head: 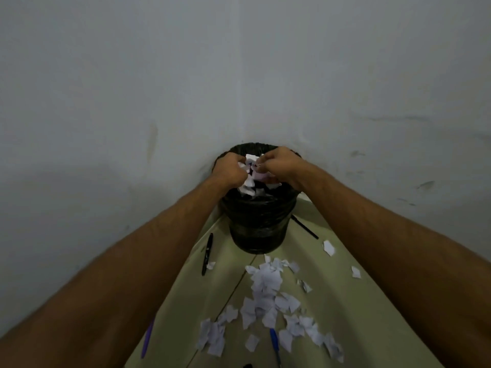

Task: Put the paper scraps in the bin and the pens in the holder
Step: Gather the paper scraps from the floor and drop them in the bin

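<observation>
- Both arms reach out over the bin (259, 224), which stands in the corner; the left hand (229, 170) and right hand (279, 164) are each closed around a wad (249, 172) of scraps above its mouth
- More scraps (265, 288) litter the floor (332, 301) before the bin
- A black pen (207, 253) lies left of the bin; a blue pen (275, 343) among the scraps; a purple pen (147, 338) by the left forearm
</observation>
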{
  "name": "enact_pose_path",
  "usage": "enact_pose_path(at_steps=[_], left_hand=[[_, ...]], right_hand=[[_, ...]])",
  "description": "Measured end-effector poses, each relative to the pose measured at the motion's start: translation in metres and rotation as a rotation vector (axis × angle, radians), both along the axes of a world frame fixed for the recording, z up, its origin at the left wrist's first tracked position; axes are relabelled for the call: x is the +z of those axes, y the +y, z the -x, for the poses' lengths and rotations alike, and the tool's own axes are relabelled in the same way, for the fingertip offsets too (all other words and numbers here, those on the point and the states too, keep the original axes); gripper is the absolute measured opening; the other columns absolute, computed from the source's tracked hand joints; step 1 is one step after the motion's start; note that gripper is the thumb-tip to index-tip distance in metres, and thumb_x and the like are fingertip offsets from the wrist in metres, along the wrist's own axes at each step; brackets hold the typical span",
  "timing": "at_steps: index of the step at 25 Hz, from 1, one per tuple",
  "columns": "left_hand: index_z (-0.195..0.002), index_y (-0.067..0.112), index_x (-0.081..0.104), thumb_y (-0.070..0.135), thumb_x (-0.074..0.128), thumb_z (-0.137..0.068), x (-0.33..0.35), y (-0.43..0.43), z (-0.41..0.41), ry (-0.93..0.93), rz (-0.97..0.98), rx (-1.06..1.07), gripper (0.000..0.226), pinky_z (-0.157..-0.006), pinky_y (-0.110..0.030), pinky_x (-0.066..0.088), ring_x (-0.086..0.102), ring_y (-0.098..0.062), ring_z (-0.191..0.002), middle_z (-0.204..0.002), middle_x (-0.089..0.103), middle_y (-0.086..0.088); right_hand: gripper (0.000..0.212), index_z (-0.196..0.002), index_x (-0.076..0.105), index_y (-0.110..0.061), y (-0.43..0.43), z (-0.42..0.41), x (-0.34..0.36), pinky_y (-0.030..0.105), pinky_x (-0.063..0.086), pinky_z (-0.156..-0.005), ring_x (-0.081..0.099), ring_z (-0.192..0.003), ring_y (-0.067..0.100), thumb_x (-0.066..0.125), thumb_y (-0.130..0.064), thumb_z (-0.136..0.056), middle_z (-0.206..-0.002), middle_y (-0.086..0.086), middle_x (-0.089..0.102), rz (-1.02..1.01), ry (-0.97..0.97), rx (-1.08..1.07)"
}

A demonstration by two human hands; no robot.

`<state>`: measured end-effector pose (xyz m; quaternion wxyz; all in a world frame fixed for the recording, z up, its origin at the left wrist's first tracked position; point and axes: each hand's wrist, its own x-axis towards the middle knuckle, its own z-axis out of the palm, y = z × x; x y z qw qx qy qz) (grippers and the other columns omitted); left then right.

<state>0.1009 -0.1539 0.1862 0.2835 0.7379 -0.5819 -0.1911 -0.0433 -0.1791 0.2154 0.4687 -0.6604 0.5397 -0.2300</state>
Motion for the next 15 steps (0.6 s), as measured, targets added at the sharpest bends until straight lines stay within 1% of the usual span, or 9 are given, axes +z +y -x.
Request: enact_pose_path(at_steps=[3, 4, 6, 8, 9, 10, 12, 14, 15], left_hand=[[-0.094, 0.018, 0.066, 0.006, 0.053, -0.089, -0.003, 0.005, 0.000, -0.035, 0.005, -0.040, 0.018, -0.084, -0.027, 0.045, 0.061, -0.027, -0.102, -0.118, 0.066, -0.018], [-0.093, 0.017, 0.067, 0.006, 0.053, -0.089, -0.003, 0.007, 0.000, -0.030, 0.017, -0.052, 0.019, -0.084, -0.025, 0.042, 0.061, -0.028, -0.106, -0.121, 0.065, -0.018], [-0.113, 0.009, 0.069, 0.006, 0.055, -0.088, -0.004, 0.010, 0.002, -0.027, -0.012, -0.072, 0.029, -0.085, -0.023, 0.044, 0.061, -0.024, -0.110, -0.123, 0.066, -0.014], [-0.118, 0.009, 0.069, -0.001, 0.053, -0.083, -0.003, 0.015, 0.005, -0.019, -0.056, -0.078, 0.040, -0.087, -0.023, 0.048, 0.063, -0.019, -0.108, -0.120, 0.069, -0.010], [-0.117, 0.010, 0.070, -0.002, 0.052, -0.081, -0.001, 0.019, 0.006, -0.013, -0.044, -0.074, 0.042, -0.091, -0.023, 0.049, 0.063, -0.018, -0.109, -0.121, 0.069, -0.008], [-0.117, 0.011, 0.070, -0.001, 0.053, -0.081, 0.001, 0.025, 0.007, -0.010, 0.006, -0.069, 0.042, -0.095, -0.024, 0.049, 0.063, -0.017, -0.111, -0.122, 0.068, -0.006], [-0.115, 0.014, 0.070, 0.006, 0.058, -0.085, 0.001, 0.053, 0.008, 0.012, 0.232, -0.048, 0.033, -0.095, -0.021, 0.049, 0.064, -0.013, -0.106, -0.120, 0.067, -0.003], [-0.104, 0.015, 0.068, 0.015, 0.065, -0.085, -0.019, 0.101, 0.009, 0.044, 0.507, -0.013, 0.019, -0.078, -0.015, 0.052, 0.061, -0.005, -0.086, -0.106, 0.064, -0.002], [-0.100, 0.016, 0.065, 0.017, 0.068, -0.084, -0.041, 0.129, 0.007, 0.024, 0.554, 0.000, 0.016, -0.071, -0.014, 0.050, 0.056, -0.004, -0.079, -0.100, 0.059, -0.002]], right_hand=[[0.041, -0.129, 0.060, 0.000, 0.005, 0.003, 0.000, 0.034, 0.060, -0.081, 0.060, -0.098, 0.026, 0.048, 0.012, -0.091, -0.117, 0.016, 0.059, -0.088, -0.006, 0.102], [0.043, -0.130, 0.059, 0.000, 0.008, 0.006, 0.000, 0.030, 0.059, -0.076, 0.061, -0.098, 0.025, 0.046, 0.013, -0.091, -0.118, 0.013, 0.058, -0.057, 0.024, 0.122], [0.045, -0.130, 0.060, -0.001, 0.015, 0.012, -0.003, 0.024, 0.058, -0.069, 0.064, -0.099, 0.023, 0.050, 0.013, -0.089, -0.122, 0.010, 0.061, 0.075, 0.156, 0.144], [0.044, -0.125, 0.066, -0.006, 0.019, 0.020, -0.009, 0.027, 0.059, -0.081, 0.066, -0.107, 0.021, 0.060, 0.009, -0.084, -0.124, 0.008, 0.067, 0.290, 0.246, 0.103], [0.040, -0.120, 0.070, -0.009, 0.024, 0.026, -0.012, 0.030, 0.058, -0.088, 0.068, -0.105, 0.018, 0.063, 0.005, -0.083, -0.118, 0.007, 0.071, 0.371, 0.198, 0.053], [0.035, -0.113, 0.073, -0.012, 0.031, 0.034, -0.016, 0.032, 0.058, -0.090, 0.070, -0.099, 0.014, 0.064, 0.001, -0.082, -0.110, 0.004, 0.074, 0.427, 0.106, -0.007], [0.025, -0.102, 0.076, -0.019, 0.051, 0.055, -0.028, 0.026, 0.059, -0.080, 0.070, -0.083, 0.007, 0.066, -0.007, -0.082, -0.092, -0.004, 0.075, 0.510, -0.028, -0.126], [0.016, -0.094, 0.073, -0.024, 0.075, 0.082, -0.056, 0.022, 0.056, -0.068, 0.068, -0.074, 0.007, 0.069, -0.014, -0.082, -0.083, -0.008, 0.071, 0.509, 0.039, -0.143], [0.014, -0.095, 0.071, -0.025, 0.087, 0.096, -0.076, 0.024, 0.055, -0.068, 0.068, -0.077, 0.011, 0.071, -0.018, -0.082, -0.085, -0.007, 0.069, 0.432, 0.138, -0.087]])
